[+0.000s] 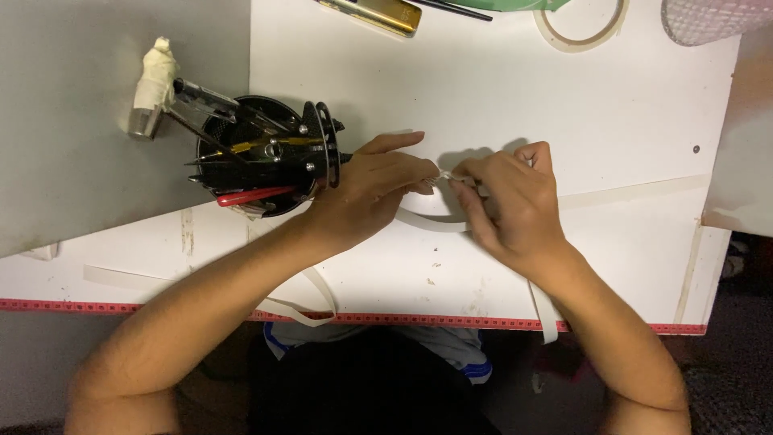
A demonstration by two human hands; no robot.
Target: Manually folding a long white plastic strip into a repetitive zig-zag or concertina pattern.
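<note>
L hand (372, 187) & R hand (509, 201) both pinch a tiny pale piece (444, 176) between fingertips above the white table (612, 121), white strip (431, 223) curling beneath (too small to ID), so work looks mid-way, nothing set down yet.

You get bright, even light on the white table (515, 89); below its front edge everything falls dim and soft.

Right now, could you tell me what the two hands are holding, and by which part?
Left hand and right hand pinch a small pale piece between their fingertips, one at each end. What it is cannot be told.
</note>
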